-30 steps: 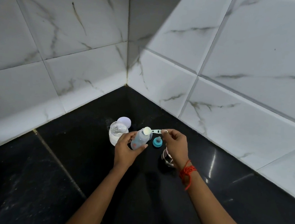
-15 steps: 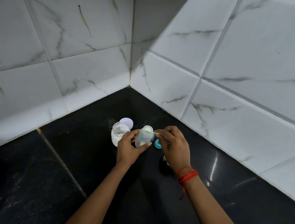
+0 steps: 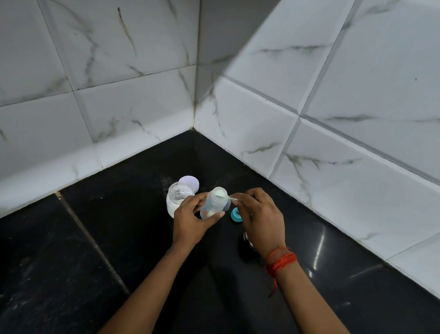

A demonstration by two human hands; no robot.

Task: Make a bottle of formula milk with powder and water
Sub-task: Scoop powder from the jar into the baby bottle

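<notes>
Glossy black stone surface meets white marble-veined wall tiles at a far corner. The left hand grips a clear plastic baby bottle; the right hand pinches a small white scoop at its mouth.

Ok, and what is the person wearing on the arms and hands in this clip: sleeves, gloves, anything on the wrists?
Both forearms are bare, with no sleeves in view and no gloves. The right hand has a red-orange thread wound several times round the wrist, with a loose end hanging down. The left hand and its wrist carry nothing. No rings or watch can be seen.
</notes>
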